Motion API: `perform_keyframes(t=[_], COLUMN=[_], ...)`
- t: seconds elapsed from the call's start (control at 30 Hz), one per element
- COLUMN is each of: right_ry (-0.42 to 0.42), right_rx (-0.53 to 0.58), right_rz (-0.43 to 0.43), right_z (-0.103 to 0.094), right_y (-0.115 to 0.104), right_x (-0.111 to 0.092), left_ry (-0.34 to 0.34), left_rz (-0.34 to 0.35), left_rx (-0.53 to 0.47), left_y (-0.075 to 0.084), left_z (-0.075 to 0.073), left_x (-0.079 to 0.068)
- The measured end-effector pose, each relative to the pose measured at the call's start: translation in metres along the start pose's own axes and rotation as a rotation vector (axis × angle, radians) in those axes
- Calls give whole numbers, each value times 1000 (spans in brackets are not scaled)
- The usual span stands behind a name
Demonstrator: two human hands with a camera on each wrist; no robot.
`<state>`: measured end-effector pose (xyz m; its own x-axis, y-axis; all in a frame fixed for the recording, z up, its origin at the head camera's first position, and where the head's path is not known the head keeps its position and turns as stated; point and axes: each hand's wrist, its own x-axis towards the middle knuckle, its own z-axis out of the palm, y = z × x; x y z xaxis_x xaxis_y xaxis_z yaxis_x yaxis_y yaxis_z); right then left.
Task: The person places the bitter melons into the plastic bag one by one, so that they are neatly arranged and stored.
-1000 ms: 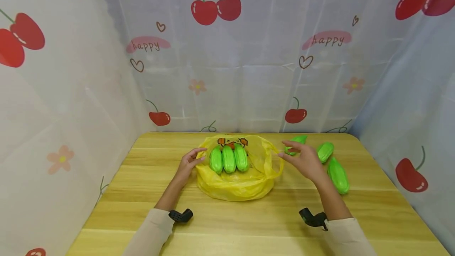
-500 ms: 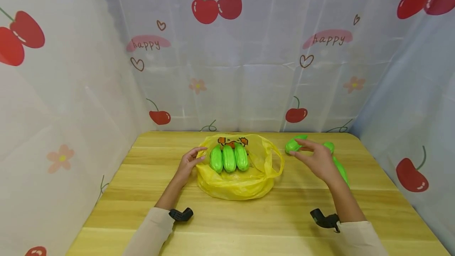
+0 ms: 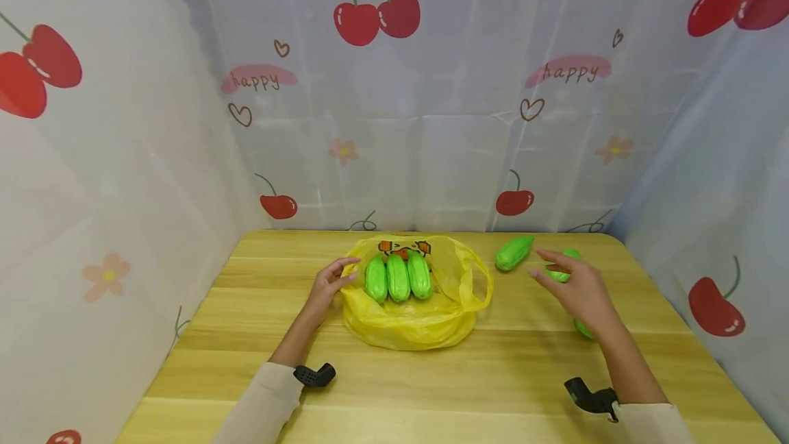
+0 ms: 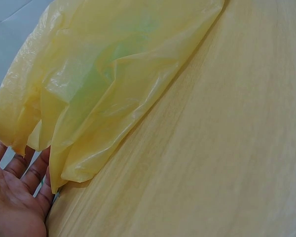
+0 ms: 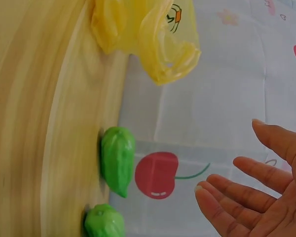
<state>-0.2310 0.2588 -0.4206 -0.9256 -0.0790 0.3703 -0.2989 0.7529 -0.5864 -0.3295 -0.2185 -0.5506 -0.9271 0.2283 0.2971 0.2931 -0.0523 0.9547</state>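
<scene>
A yellow plastic bag (image 3: 407, 332) stands on the table with its mouth spread. Inside lie 3 glossy green ridged vegetables (image 3: 398, 278), side by side. My left hand (image 3: 323, 286) touches the bag's left rim, thumb and fingers apart. In the left wrist view, yellow plastic covers part of that hand's fingers (image 4: 33, 170). To the right, my right hand (image 3: 578, 290) hovers with loosely extended fingers and holds nothing. Near it are a pointed green vegetable (image 3: 514, 253), a second one (image 3: 572, 253) partly behind the fingers, and a third (image 3: 582, 329) mostly hidden by the wrist.
The wooden table (image 3: 431, 396) is surrounded by a white cherry-print curtain (image 3: 419, 163) at the back and sides. A loop handle (image 3: 483, 286) sticks out at the bag's right side. Black cameras (image 3: 316, 375) sit on both wrists.
My right hand has left the bag's handle and moved right, past the pointed vegetable, over the other loose ones. My left hand and the bag have stayed put.
</scene>
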Motion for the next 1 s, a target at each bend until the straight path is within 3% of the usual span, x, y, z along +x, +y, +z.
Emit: perform_keyframes(t=[1.0], right_ry=[52], right_rx=[-40], right_rz=[83], right_z=[-16], right_y=[48], right_x=[-9], left_ry=[-6], left_rz=[-26], left_rx=[-1], left_y=[4], left_z=[2], left_x=[1])
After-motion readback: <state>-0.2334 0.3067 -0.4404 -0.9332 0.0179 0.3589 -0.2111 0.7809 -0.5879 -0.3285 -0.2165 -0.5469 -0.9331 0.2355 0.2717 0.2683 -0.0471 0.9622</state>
